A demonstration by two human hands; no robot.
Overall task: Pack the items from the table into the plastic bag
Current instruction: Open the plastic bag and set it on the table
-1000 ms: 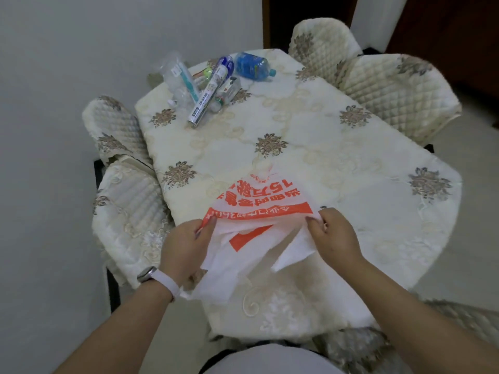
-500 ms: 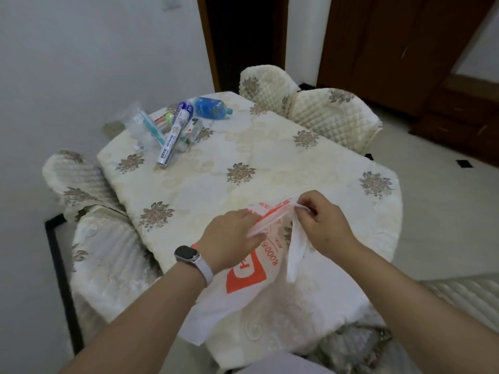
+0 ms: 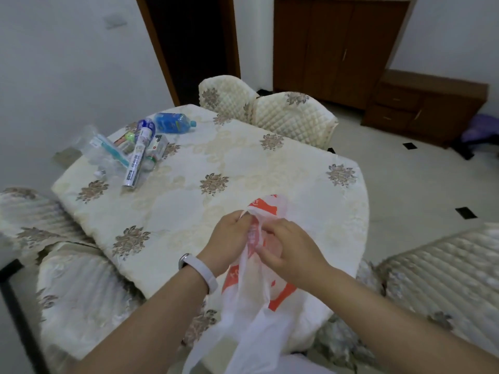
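Observation:
A white plastic bag [image 3: 251, 314] with orange print hangs over the near edge of the table [image 3: 243, 168]. My left hand [image 3: 226, 244] and my right hand [image 3: 286, 249] both pinch its top edge, close together. At the table's far left corner lie the items: a long white and blue tube [image 3: 137, 157], a blue bottle [image 3: 171, 122] on its side, a teal toothbrush in clear wrap [image 3: 110, 151], a small box [image 3: 159, 145] and some smaller pieces.
Quilted cream chairs stand around the table: two at the far side [image 3: 291, 117], two at the left [image 3: 73, 287], one at the right [image 3: 442, 273]. A dark doorway and brown cabinets [image 3: 337, 49] are behind. A wall runs along the left.
My hands have come together and lifted the bag's top edge off the table, so the bag now hangs down. The camera view has risen, showing more of the room.

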